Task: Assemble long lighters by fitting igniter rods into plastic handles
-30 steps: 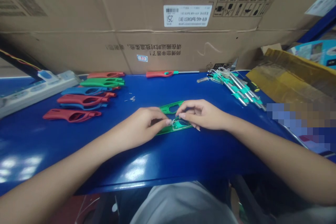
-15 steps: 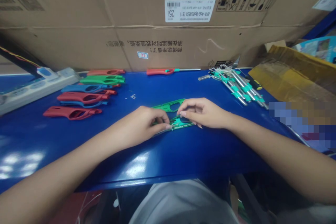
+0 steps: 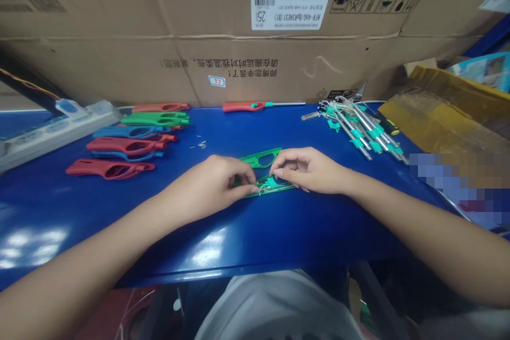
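On the blue table in front of me lies a green lighter casing half (image 3: pixel 252 195), with a teal trigger piece (image 3: pixel 271 183) and thin pale wires (image 3: pixel 261 189) inside it. My left hand (image 3: pixel 223 178) grips its left end, thumb close to the wires; the fingers hide that end. At the right part, my right hand (image 3: pixel 311 170) is closed round the casing, thumb and forefinger pinched beside the trigger. Whether a small part sits between those fingertips is hidden. A second green casing half (image 3: pixel 255 159) lies flat just behind, apart from the first.
Red, green and blue casing halves (image 3: pixel 111 169) lie at the left beside a white power strip (image 3: pixel 51 135). Tiny metal pins (image 3: pixel 202 144) are scattered behind my left hand. A red lighter (image 3: pixel 244 107) lies at the back. Metal lighter tubes (image 3: pixel 360 130) are piled right, near a cardboard box (image 3: pixel 450 106).
My left hand has lifted and shifted slightly, showing more of the casing's lower edge. The wires sit a little further inside the casing. My right hand stays nearly in place.
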A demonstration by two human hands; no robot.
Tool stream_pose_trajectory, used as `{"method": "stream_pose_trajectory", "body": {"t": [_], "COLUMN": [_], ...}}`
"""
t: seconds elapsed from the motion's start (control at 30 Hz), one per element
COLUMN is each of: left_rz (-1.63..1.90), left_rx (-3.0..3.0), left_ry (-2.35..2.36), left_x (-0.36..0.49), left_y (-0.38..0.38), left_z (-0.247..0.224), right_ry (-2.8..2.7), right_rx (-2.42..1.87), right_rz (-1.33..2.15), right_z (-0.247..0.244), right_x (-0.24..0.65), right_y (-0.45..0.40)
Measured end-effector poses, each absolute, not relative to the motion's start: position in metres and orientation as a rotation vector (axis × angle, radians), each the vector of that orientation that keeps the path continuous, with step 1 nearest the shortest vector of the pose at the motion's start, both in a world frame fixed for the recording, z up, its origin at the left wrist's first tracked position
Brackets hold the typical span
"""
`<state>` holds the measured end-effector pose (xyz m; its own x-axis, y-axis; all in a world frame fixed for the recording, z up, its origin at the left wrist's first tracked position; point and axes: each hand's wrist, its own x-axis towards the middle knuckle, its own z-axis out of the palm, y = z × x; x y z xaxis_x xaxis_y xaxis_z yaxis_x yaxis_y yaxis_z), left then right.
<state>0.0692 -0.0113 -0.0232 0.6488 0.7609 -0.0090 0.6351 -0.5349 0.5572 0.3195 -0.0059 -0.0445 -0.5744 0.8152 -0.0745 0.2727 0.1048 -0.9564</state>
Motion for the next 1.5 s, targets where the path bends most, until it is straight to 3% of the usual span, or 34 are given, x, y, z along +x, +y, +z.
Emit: {"method": "stream_pose_trajectory", "body": {"t": [0.67, 1.2, 1.5], "left_rz": [0.224, 0.188, 0.185], "left_rx": [2.454, 2.539, 2.462], "left_ry": [1.146, 1.085, 1.179], "left_x": [0.068, 0.068, 0.067], "left_y": [-0.014, -0.017, -0.017], "left_z": [-0.024, -0.020, -0.020], "right_ry": [-2.123, -2.853, -3.015], "right_rx": [-0.982, -0.712, -0.858], "right_rz": [1.171, 0.182, 0.191], "right_z": [-0.051, -0.040, -0.024], "right_x": [0.319, 0.322, 0.321], "right_y": [-0.008, -0.025, -0.035]}}
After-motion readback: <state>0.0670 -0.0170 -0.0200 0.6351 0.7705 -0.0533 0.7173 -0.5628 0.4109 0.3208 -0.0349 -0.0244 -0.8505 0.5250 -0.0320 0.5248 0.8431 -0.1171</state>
